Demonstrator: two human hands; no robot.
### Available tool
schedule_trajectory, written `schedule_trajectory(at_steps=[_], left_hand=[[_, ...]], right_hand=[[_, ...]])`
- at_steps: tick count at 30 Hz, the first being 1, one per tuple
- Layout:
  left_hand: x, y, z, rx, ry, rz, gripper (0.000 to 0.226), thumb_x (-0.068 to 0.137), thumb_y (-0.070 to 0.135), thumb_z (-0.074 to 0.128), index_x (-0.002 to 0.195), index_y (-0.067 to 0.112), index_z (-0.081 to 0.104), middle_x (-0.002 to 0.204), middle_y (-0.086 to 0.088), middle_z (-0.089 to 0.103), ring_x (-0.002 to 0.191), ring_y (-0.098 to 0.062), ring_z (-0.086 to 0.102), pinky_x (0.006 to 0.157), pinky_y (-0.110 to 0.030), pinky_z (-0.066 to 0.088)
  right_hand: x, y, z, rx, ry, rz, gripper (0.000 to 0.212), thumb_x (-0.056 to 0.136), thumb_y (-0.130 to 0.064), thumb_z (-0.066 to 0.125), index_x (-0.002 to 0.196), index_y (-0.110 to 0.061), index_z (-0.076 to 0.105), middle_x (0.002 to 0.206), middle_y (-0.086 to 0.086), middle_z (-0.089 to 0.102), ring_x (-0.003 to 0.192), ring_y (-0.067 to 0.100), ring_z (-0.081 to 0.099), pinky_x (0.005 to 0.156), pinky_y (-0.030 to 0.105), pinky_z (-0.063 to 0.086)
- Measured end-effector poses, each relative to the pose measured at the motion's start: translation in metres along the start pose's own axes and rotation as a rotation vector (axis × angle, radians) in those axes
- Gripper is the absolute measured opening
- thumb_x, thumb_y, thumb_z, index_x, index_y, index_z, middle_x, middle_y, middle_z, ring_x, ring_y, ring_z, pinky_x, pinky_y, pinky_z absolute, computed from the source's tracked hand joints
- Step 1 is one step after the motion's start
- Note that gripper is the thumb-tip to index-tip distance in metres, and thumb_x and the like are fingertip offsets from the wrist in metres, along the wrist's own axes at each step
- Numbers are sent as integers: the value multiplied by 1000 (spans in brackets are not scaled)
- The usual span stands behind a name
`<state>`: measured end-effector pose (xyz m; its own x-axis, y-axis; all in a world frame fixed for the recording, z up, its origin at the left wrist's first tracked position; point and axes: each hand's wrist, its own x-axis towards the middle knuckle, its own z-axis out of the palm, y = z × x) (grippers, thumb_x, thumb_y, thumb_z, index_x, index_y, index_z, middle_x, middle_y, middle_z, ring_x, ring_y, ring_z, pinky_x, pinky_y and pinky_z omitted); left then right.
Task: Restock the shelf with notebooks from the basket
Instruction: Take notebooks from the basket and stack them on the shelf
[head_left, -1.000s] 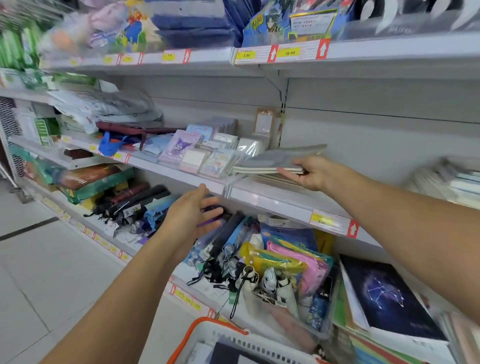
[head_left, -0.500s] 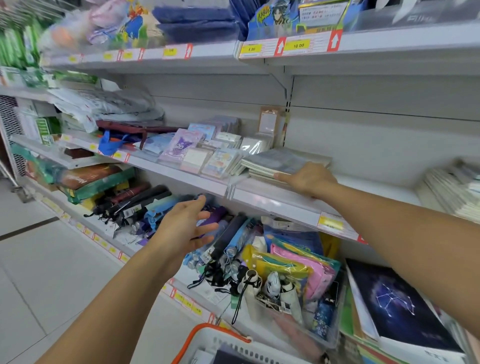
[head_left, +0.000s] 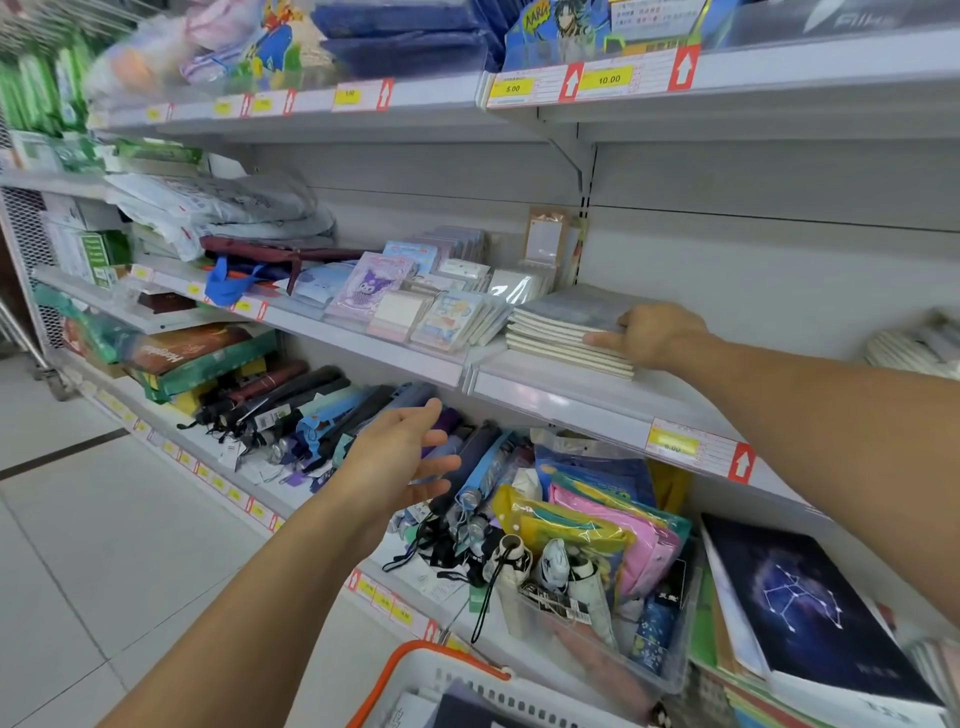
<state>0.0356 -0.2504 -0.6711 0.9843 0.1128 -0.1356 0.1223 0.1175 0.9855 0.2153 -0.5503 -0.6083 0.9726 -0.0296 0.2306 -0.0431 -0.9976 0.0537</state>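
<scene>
We see the stack of grey notebooks (head_left: 569, 327) lying flat on the middle shelf (head_left: 561, 402), just right of the small character notepads (head_left: 410, 306). Our right hand (head_left: 657, 335) rests on the stack's right end, thumb along the edges, fingers curled over the top cover. Our left hand (head_left: 400, 457) hangs lower, well apart, fingers spread and holding nothing, above the folded umbrellas (head_left: 291, 410). The white basket (head_left: 467, 686) with its orange handle sits at the bottom edge
</scene>
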Motion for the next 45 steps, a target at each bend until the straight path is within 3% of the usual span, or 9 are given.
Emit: schedule_trajectory(at_steps=[4,8,11,13,15,27,31,38,45], left_hand=[[-8,-2,3,164,-56,14,24,97,41,56,109,21,59,110,-3,67,88,-21,71,62,-30,58],[-14,-28,10,613,-208,11,30,97,44,54,106,16,61,100,-3,70,89,-19,70,71,-31,57],[-21,-48,18,970,-457,6,31,96,44,55,105,15,64,100,-1,71,91,-18,69,72,-31,56],[-25,-55,21,1072,-596,-46,32,96,43,54,109,16,64,105,-3,70,95,-19,69,80,-34,57],[-27,-59,23,1108,-675,-92,34,96,45,53,113,17,63,109,-1,70,96,-17,70,85,-35,57],[-31,-77,30,1253,-819,-216,32,96,43,53,120,24,61,113,2,70,102,-15,68,88,-34,55],[-34,-78,35,1210,-831,-124,30,93,43,56,116,25,64,113,5,69,104,-13,67,87,-31,55],[-44,-78,35,1310,-1046,-372,75,63,62,70,129,28,59,125,11,64,116,-14,61,96,-41,53],[-26,-59,6,1322,-552,-69,13,91,30,68,95,18,72,88,-2,76,76,-20,73,73,-38,58]], right_hand=[[-34,0,-3,86,90,67,79,96,-70,34,154,-17,27,144,17,51,126,38,51,94,44,47],[-142,-30,33,502,786,-240,28,98,-47,47,103,-22,57,86,-1,62,79,20,57,64,33,41],[-235,-63,107,622,130,-656,18,93,-28,61,79,-17,65,72,-3,64,64,10,54,61,29,43],[-278,-69,161,413,-612,-697,16,89,-19,69,103,-12,73,101,3,73,86,12,63,76,25,46],[-306,-54,212,210,-976,-664,46,87,-15,71,131,-17,61,135,4,58,117,21,56,95,29,45],[-337,-33,250,-296,-788,-809,50,69,-32,86,105,-22,53,108,0,55,106,25,53,95,49,42],[-310,-42,223,-234,-955,-726,41,70,-18,89,106,-23,70,124,-1,61,116,25,57,83,29,42],[-251,-51,88,496,-530,-759,17,69,-22,89,80,-25,75,61,-22,60,65,-3,55,55,10,35],[-256,-76,131,965,269,-154,60,62,-37,88,111,-14,64,111,1,62,99,13,58,86,30,48]])
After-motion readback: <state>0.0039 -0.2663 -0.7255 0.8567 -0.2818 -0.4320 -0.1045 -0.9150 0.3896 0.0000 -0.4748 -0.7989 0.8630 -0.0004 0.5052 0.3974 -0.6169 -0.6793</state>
